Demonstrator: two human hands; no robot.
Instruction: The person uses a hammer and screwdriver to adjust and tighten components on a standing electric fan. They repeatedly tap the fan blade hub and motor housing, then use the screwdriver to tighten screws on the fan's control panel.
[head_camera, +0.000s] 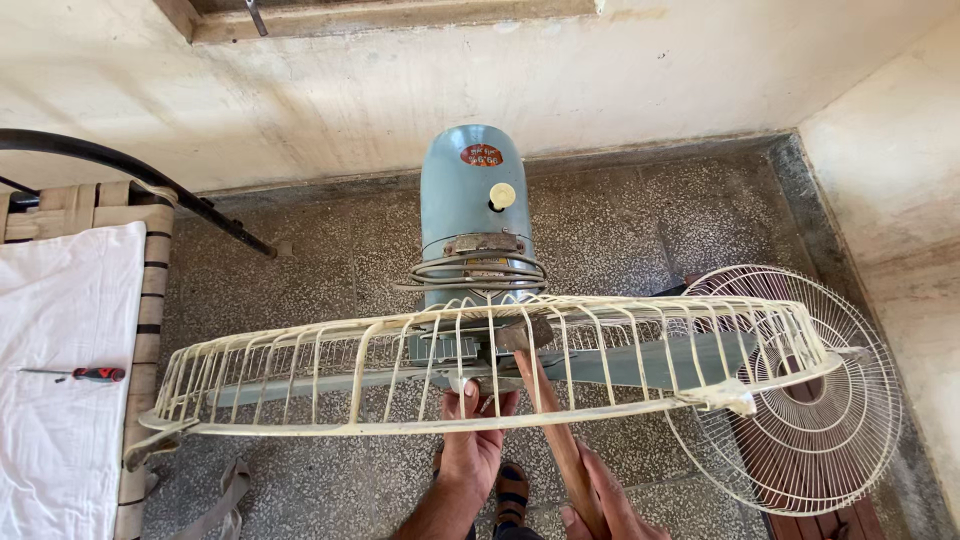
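a red-handled screwdriver (88, 375) is lying on the white cloth (70, 400) at far left. your left hand (472, 440) is gripping the front rim of the cream fan guard (480, 365), fingers curling over the wire. your right hand (600, 505) is wrapping its fingers around a wooden-handled hammer (545, 400), its head reaching in by the blue motor (475, 215). a loose grille (810, 400) is leaning at right.
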